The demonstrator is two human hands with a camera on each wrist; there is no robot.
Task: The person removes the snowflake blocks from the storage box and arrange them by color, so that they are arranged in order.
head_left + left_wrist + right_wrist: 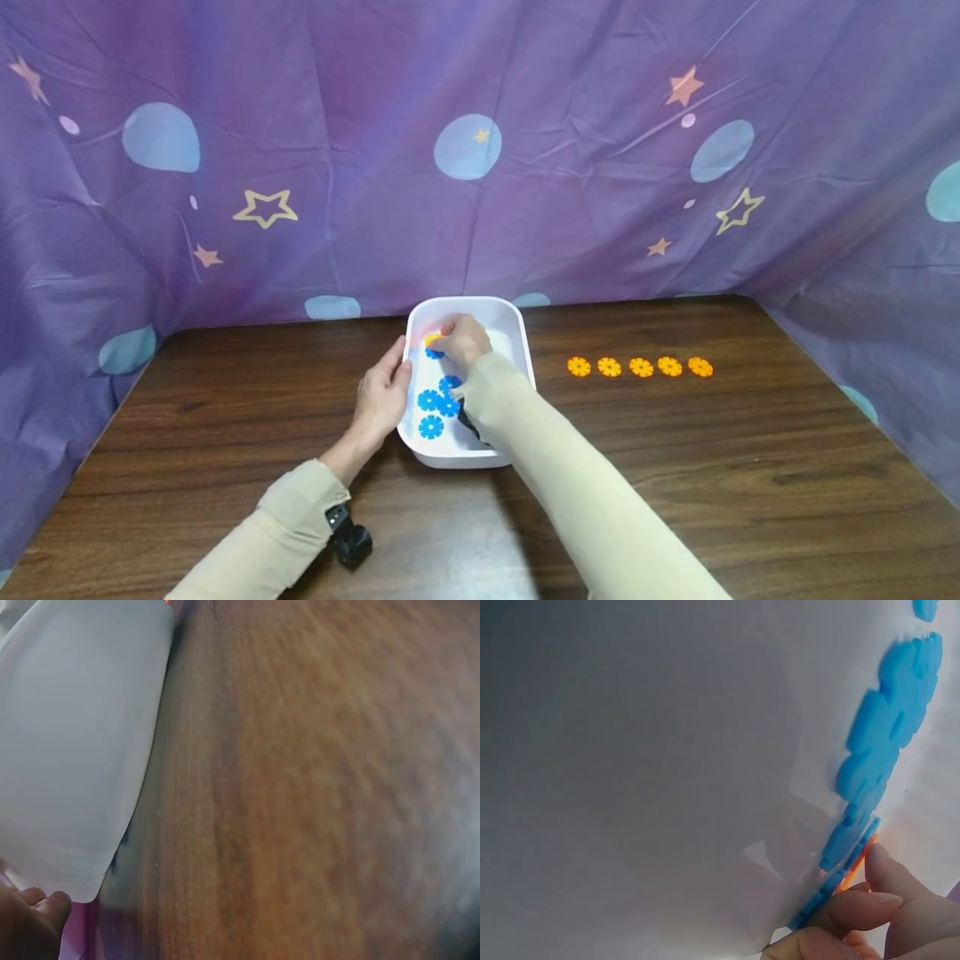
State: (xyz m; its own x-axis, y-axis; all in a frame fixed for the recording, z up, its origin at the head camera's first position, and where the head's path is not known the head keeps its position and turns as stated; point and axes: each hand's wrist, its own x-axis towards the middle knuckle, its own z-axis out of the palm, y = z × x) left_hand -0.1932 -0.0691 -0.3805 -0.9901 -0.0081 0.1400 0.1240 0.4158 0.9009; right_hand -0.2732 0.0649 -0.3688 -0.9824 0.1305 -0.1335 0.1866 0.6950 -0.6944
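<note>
A white plastic tray stands on the table, with several blue notched discs lying along its left half. My left hand rests against the tray's left side, its fingers fairly straight along the outer wall and its thumb at the rim. Inside the tray, my right hand reaches toward the far left. Its thumb and finger pinch an orange notched disc that overlaps a blue one. Part of that orange disc is hidden behind the fingertips.
Right of the tray, several orange discs lie in a level row on the brown wooden table. A purple curtain with stars and ovals hangs behind the table. A black wrist camera is strapped to the left sleeve.
</note>
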